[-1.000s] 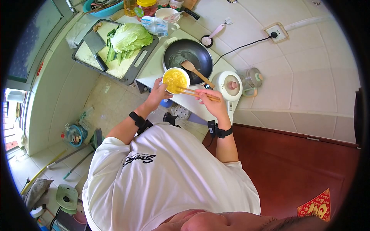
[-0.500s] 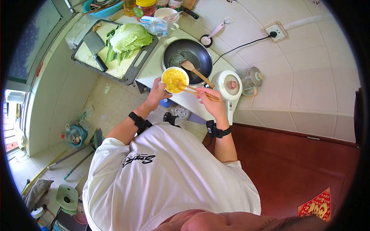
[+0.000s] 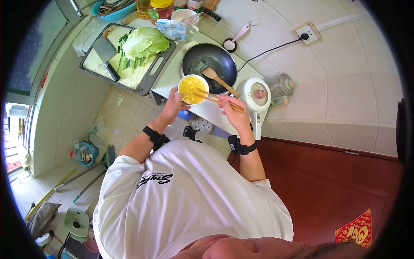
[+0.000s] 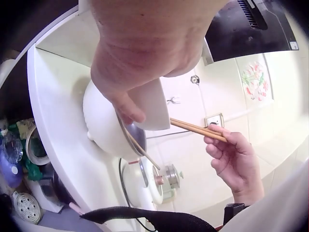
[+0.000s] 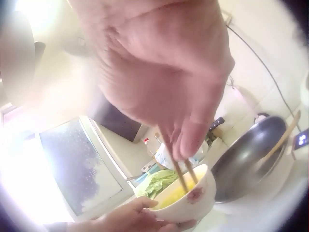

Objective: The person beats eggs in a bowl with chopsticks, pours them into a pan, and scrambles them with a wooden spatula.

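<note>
My left hand (image 3: 173, 107) holds a white bowl (image 5: 206, 197) with a reddish mark on its outer wall, the thumb at the rim. Yellow beaten egg (image 3: 189, 90) fills much of it. In my right hand (image 3: 235, 114) is a pair of wooden chopsticks (image 4: 197, 129), pinched near their upper ends, their tips down in the egg. The bowl is held at the near edge of a dark frying pan (image 3: 221, 58), overlapping it in the head view. A wooden spatula (image 3: 221, 81) leans in the pan, its handle over the rim toward the right hand.
Left of the pan, a cutting board (image 3: 97, 71) bears a cleaver (image 3: 105, 52) and leafy cabbage (image 3: 144, 45). A white lidded pot (image 3: 258, 96) stands right of it. A black cord (image 3: 269, 51) runs to the wall socket (image 3: 308, 33). Jars and another bowl (image 3: 177, 15) stand behind.
The chopsticks have shifted through the egg, their tips now nearer the middle of the bowl. Bowl and both hands have drifted slightly left in the head view, with the grips unchanged.
</note>
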